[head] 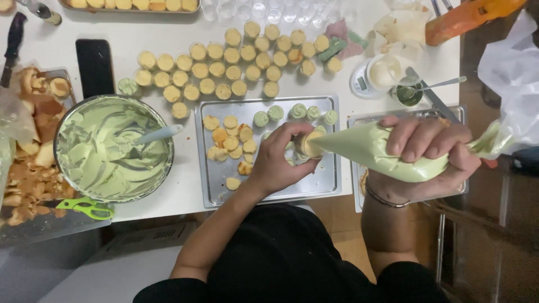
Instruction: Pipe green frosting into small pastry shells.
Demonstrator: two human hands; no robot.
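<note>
Overhead, crowded white table (185, 191), metal tray (331, 185).

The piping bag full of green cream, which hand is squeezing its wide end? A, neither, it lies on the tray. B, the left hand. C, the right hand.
C: the right hand wraps the fat end of the piping bag, while the left hand holds a small cup at its tip.

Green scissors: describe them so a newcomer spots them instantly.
Start at the big metal bowl of pale green cream at the table's left. Just below its rim, at the near table edge, lie the scissors beside a heap of brown cake scraps. Their bright lime-green handles are far more vivid than the cream.
</note>
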